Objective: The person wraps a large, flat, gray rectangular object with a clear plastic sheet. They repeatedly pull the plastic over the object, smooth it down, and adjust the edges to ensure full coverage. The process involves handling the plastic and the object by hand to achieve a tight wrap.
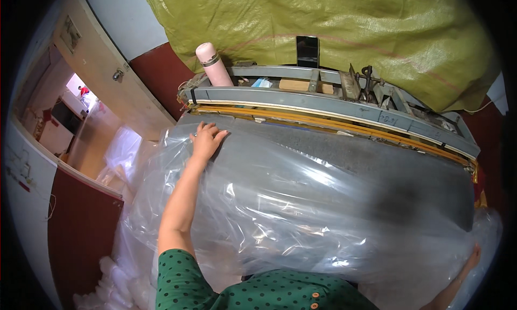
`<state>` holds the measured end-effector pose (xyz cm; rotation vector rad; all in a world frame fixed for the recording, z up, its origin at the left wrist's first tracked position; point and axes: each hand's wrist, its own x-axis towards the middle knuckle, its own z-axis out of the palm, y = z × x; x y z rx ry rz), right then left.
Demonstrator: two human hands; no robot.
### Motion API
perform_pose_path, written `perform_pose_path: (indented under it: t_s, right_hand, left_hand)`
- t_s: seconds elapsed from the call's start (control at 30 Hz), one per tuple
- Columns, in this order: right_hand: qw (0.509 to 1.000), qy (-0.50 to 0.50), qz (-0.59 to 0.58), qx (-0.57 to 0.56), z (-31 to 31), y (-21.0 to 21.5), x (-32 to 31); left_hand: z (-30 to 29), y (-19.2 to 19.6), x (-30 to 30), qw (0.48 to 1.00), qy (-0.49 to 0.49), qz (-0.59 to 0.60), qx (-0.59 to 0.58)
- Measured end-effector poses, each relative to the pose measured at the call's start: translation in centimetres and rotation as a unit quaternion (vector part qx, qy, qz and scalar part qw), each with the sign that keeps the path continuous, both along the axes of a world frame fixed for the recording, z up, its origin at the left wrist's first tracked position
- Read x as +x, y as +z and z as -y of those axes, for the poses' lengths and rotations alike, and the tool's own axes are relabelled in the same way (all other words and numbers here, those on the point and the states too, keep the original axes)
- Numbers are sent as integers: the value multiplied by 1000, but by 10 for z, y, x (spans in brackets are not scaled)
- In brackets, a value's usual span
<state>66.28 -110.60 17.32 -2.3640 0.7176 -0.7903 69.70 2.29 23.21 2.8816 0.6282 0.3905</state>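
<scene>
A wide sheet of clear plastic film (280, 213) lies wrinkled over a dark grey tabletop (344, 146) and hangs down past its near edge. My left hand (206, 141) rests on the film near the far left of the tabletop, its fingers spread and holding nothing. Low at the far right, my right hand (474, 257) closes on the film's right side; part of its fingers is hidden. Just beyond the tabletop runs a long grey metal frame (323, 101) with orange-yellow strips (334, 126) along its near side.
A pink bottle (215, 68), a phone (307, 51) and a metal clamp (367, 81) stand on the frame. Yellow-green woven sheeting (344, 19) hangs behind. On the left is an open door (107, 57). More plastic film (116, 275) is heaped at the lower left.
</scene>
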Motion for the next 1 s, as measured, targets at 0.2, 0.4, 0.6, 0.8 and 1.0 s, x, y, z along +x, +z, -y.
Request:
perform_pose_path:
  t_s: [0.2, 0.4, 0.6, 0.8, 1.0]
  right_hand:
    - [997, -49, 61, 18, -5, 19, -36]
    - [994, -7, 103, 25, 16, -4, -17]
    - [982, 68, 113, -132, 53, 30, 56]
    - [967, -95, 135, -195, -144, 7, 221]
    - [958, 72, 276, 11, -217, -18, 285]
  left_hand:
    - [20, 4, 11, 986, -15, 120, 116]
    - [-4, 7, 19, 979, -200, 23, 34]
    - [-9, -2, 42, 949, -110, 244, -165]
    - [-71, -22, 26, 866, 21, 424, -265]
    - [-152, -79, 53, 870, 39, 395, -291]
